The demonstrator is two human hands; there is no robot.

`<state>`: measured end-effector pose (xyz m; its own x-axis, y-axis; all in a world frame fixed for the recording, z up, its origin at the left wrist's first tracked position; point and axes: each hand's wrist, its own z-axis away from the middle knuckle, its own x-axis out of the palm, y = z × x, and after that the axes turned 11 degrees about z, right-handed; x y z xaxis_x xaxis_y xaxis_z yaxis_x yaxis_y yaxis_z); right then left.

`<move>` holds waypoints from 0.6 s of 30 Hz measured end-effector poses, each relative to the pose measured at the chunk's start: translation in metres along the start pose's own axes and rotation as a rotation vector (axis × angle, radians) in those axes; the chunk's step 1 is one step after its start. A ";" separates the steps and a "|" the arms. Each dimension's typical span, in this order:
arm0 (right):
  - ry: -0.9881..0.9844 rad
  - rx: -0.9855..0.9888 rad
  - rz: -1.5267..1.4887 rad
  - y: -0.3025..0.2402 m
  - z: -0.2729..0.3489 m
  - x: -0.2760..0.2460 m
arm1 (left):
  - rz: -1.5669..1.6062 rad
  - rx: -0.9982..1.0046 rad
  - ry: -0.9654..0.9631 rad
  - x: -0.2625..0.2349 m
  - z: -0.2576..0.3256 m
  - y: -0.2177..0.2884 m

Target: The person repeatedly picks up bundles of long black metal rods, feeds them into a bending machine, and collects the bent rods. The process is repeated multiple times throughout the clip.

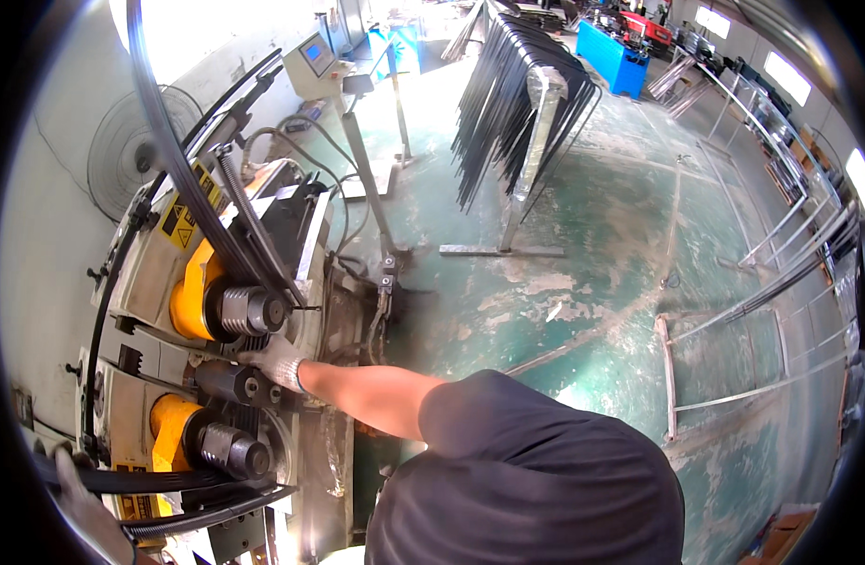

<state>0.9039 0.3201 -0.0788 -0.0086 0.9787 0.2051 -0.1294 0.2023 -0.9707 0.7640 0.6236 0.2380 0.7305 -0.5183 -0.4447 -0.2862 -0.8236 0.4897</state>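
My left hand (pixel 78 504), in a pale work glove, is at the lower left with its fingers around a bundle of black rods (pixel 160 481). These rods run across the lower bending head of a machine. My right hand (pixel 280 362), in a white knitted glove, reaches in between the two heads, beside a dark cylindrical die (pixel 227 382). Its fingertips are partly hidden against the machine, so its grip is unclear. Another bundle of black rods (pixel 183 160) slants up from the upper threaded roller (pixel 254 311). Yellow curved guards (pixel 195 292) sit behind the rollers.
Further off, a metal stand (pixel 536 141) carries many bent black rods (pixel 498 104). A control box (pixel 312 64) with a screen stands beyond the machine. A wall fan (pixel 136 146) is at left, a blue cabinet (pixel 613 58) at the back, metal frames (pixel 724 405) at right.
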 end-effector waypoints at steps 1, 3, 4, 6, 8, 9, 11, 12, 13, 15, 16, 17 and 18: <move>0.037 -0.038 0.017 0.001 -0.001 0.000 | -0.094 0.053 -0.021 0.009 -0.007 0.001; -0.027 -0.011 -0.049 0.001 -0.002 -0.001 | 0.016 -0.041 -0.098 0.028 -0.022 0.001; -0.072 0.004 -0.089 0.000 0.000 -0.002 | 0.068 -0.054 -0.098 0.035 -0.027 -0.001; 0.024 -0.034 0.197 -0.005 0.002 -0.004 | 0.161 -0.048 -0.066 0.046 -0.030 -0.008; -0.101 -0.293 0.878 -0.011 0.005 -0.007 | 0.201 -0.055 0.000 0.046 -0.029 -0.018; -0.125 -0.275 0.871 -0.015 0.006 -0.009 | 0.349 -0.097 -0.059 0.045 -0.028 -0.022; -0.059 0.055 0.105 -0.020 0.013 -0.010 | 0.259 -0.082 -0.069 0.041 -0.029 -0.029; -0.024 0.054 0.119 -0.022 0.016 -0.010 | 0.173 -0.028 -0.054 0.039 -0.029 -0.030; -0.012 0.047 0.119 -0.024 0.018 -0.010 | 0.220 -0.077 -0.081 0.038 -0.030 -0.029; -0.016 0.015 0.101 -0.025 0.022 -0.008 | 0.185 -0.073 -0.072 0.039 -0.029 -0.020; -0.031 -0.010 0.083 -0.025 0.022 -0.008 | 0.240 -0.091 -0.066 0.040 -0.027 -0.013; -0.019 -0.012 0.084 -0.025 0.022 -0.007 | 0.251 -0.094 -0.047 0.042 -0.024 -0.004; -0.008 -0.016 0.077 -0.024 0.021 -0.007 | 0.268 -0.095 -0.034 0.045 -0.020 0.007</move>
<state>0.8863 0.3074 -0.0546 -0.0263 0.9911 0.1308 -0.1121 0.1271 -0.9855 0.8075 0.5995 0.2363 0.6154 -0.7230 -0.3139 -0.4055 -0.6320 0.6604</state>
